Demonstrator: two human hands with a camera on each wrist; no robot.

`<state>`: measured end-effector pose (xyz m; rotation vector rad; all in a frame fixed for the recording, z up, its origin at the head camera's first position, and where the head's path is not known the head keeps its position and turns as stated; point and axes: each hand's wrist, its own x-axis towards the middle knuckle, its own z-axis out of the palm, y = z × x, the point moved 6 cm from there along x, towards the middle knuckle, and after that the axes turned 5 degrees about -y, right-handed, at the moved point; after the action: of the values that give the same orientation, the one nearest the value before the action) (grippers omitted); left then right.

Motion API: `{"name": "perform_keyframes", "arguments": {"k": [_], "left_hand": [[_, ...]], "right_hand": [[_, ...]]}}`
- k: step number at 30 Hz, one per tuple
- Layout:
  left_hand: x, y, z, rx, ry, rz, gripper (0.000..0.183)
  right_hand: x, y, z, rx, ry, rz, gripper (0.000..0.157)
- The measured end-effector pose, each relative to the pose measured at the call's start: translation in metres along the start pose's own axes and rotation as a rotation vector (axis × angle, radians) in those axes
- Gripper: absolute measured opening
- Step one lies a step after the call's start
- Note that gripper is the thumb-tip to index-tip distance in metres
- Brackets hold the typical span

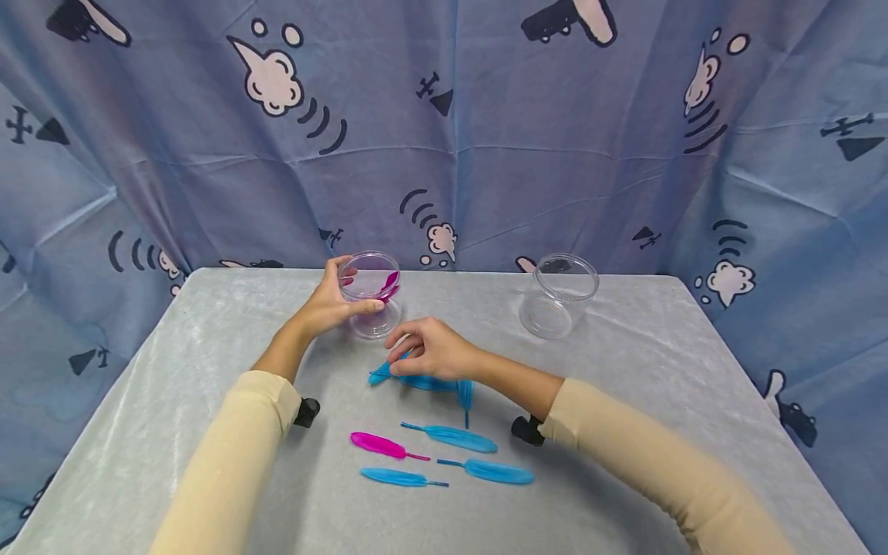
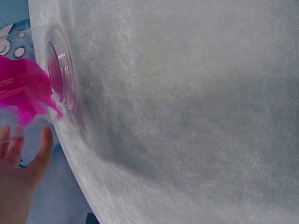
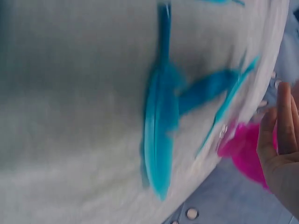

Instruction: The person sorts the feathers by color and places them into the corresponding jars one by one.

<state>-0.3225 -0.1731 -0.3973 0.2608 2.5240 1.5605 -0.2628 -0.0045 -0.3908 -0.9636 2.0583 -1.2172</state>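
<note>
My left hand grips a clear plastic jar at the back left of the table, thumb in front and fingers round its far side. Bright pink feathers show through the jar's wall in the left wrist view. Just right of the jar, my right hand hovers low over a small group of blue feathers, its fingers loosely bent and holding nothing. One feather of that group lies stem up in the right wrist view, and the hand partly covers the group in the head view.
A second clear jar stands at the back right. Nearer the front lie a pink feather and three blue ones, among them a blue feather at the right. A patterned blue curtain hangs behind the table.
</note>
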Motion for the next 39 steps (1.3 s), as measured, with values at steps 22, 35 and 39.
{"name": "perform_keyframes", "arguments": {"k": [22, 35, 39], "left_hand": [[0.0, -0.002, 0.0, 0.002, 0.01, -0.004, 0.103], [0.0, -0.004, 0.0, 0.01, 0.019, -0.01, 0.103], [0.0, -0.003, 0.0, 0.009, 0.017, -0.005, 0.102]], "right_hand": [[0.0, 0.009, 0.067, 0.087, -0.201, 0.05, 0.037], [0.005, 0.013, 0.087, -0.03, -0.256, 0.001, 0.036], [0.006, 0.012, 0.089, -0.069, -0.251, -0.01, 0.036]]}}
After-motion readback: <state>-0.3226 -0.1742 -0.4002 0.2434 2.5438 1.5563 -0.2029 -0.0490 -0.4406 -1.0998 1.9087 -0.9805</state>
